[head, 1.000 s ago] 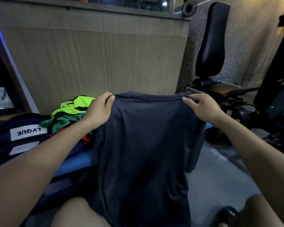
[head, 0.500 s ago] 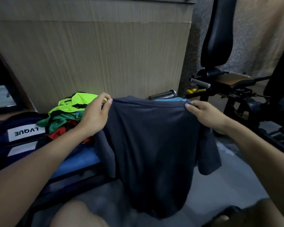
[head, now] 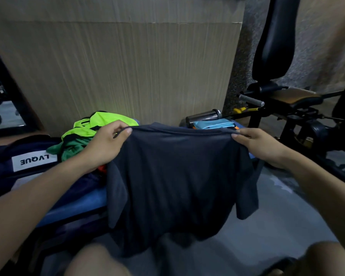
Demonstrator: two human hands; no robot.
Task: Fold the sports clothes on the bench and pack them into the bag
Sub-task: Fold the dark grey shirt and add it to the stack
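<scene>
A dark grey T-shirt [head: 177, 176] hangs spread in front of me, its hem drooping toward the blue bench [head: 82, 204]. My left hand [head: 106, 146] pinches its left shoulder and my right hand [head: 261, 144] pinches its right shoulder. Behind my left hand lies a pile of neon green, dark green and red clothes [head: 84, 136]. A dark navy bag [head: 18, 162] with a white "LVQUE" label sits at the left. The shirt hides most of the bench's middle.
A folded light blue cloth [head: 213, 124] and a dark metal bottle [head: 202, 116] lie at the bench's far end. A wood-panelled wall [head: 118, 66] stands behind. Black gym equipment [head: 277, 96] fills the right side. My knees show at the bottom above grey floor.
The shirt has been lowered and moved forward toward the bench, both hands still pinching its shoulders. The bottle and blue cloth behind it have come into view.
</scene>
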